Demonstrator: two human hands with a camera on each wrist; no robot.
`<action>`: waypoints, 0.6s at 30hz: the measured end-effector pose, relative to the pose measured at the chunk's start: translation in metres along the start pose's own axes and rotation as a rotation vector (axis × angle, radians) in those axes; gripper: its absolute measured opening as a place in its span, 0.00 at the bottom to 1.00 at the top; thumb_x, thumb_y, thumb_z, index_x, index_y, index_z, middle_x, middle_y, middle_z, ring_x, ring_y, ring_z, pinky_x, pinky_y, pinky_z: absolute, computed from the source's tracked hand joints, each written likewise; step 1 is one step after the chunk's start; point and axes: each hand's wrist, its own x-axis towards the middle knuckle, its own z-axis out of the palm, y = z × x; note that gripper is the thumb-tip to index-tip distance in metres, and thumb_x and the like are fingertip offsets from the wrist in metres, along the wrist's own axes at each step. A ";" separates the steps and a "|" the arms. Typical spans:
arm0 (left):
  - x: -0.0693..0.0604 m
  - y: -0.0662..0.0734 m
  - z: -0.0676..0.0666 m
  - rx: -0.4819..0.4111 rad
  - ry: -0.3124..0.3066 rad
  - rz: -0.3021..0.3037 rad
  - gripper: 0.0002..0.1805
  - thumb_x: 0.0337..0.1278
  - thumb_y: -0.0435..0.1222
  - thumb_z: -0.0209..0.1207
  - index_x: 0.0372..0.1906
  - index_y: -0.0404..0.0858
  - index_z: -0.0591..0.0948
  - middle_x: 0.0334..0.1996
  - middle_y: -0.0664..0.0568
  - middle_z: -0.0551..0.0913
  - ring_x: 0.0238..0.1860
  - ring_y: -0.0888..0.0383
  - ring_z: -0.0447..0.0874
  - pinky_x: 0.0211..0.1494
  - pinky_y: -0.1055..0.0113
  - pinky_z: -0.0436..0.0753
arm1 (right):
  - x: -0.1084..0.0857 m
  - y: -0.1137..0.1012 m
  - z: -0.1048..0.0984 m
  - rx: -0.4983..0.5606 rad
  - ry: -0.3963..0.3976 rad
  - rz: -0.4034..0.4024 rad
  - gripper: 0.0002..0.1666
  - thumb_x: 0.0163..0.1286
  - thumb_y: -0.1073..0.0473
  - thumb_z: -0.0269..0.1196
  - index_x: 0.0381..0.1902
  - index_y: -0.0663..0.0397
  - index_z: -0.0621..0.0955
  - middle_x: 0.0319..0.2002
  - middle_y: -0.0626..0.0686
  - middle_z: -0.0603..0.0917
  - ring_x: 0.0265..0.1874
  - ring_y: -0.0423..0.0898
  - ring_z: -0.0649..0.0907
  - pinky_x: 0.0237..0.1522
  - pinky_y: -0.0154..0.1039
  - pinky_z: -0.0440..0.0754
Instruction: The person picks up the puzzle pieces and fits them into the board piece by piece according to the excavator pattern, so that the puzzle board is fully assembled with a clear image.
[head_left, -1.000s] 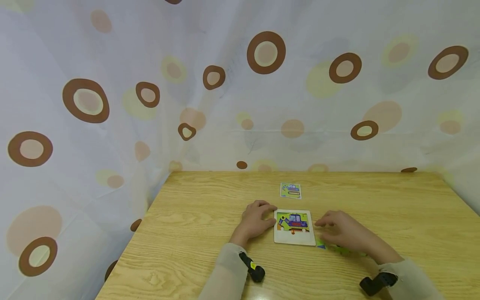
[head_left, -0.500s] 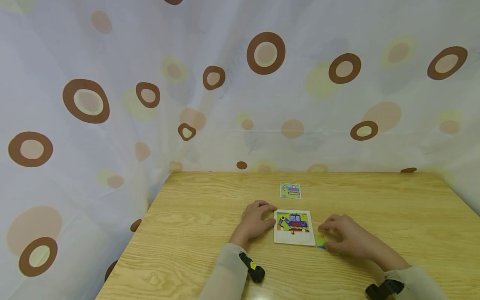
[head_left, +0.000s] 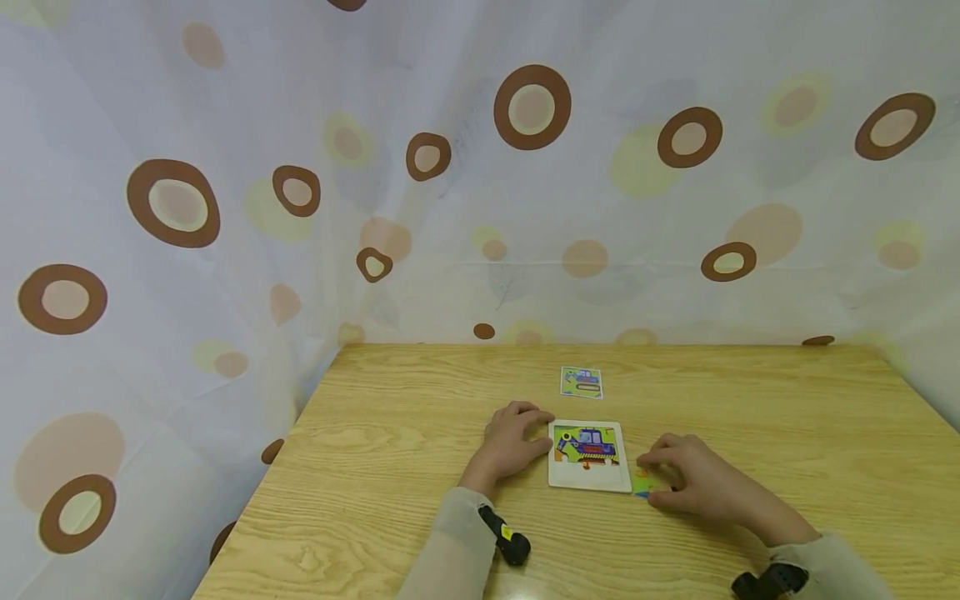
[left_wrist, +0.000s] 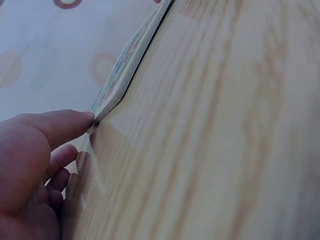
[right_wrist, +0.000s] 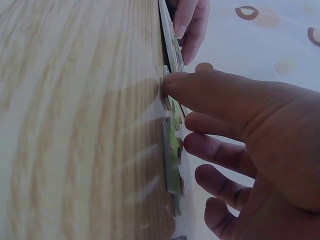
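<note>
Currently my left hand (head_left: 513, 439) has thumb and forefinger spread against the left edge of a square white puzzle tray (head_left: 592, 479), its blue vehicle picture partly filled. My right hand (head_left: 697, 479) straddles a flat green jigsaw piece (head_left: 643, 482) just beside the tray's right edge; whether it pinches, I cannot tell. A strip of pale wooden table (head_left: 420, 392) separates the tray's far edge from a small printed card (head_left: 581, 382). The right wrist view shows more green pieces (right_wrist: 173, 160) edge-on; from the head, that hand blocks them. Beyond hangs a white brown-ringed curtain (head_left: 450, 292).
</note>
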 end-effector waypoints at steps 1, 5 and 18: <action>0.000 0.000 0.000 0.000 0.000 0.000 0.20 0.66 0.45 0.60 0.62 0.52 0.80 0.65 0.54 0.69 0.66 0.49 0.62 0.65 0.45 0.61 | 0.000 0.000 0.000 -0.001 0.003 -0.006 0.24 0.59 0.46 0.73 0.49 0.52 0.86 0.43 0.43 0.78 0.41 0.44 0.73 0.41 0.43 0.73; 0.000 0.000 0.000 0.003 0.003 0.002 0.20 0.66 0.45 0.60 0.62 0.52 0.80 0.64 0.54 0.70 0.66 0.49 0.62 0.65 0.45 0.61 | 0.000 0.001 0.000 0.000 0.005 -0.026 0.19 0.59 0.47 0.73 0.45 0.47 0.86 0.42 0.40 0.78 0.40 0.43 0.74 0.42 0.44 0.73; -0.002 0.003 -0.002 -0.003 0.007 0.009 0.20 0.66 0.44 0.61 0.62 0.50 0.80 0.64 0.53 0.70 0.65 0.48 0.63 0.65 0.46 0.61 | 0.001 -0.002 -0.004 0.039 -0.027 -0.027 0.19 0.60 0.49 0.73 0.46 0.49 0.86 0.38 0.37 0.79 0.36 0.38 0.75 0.39 0.41 0.74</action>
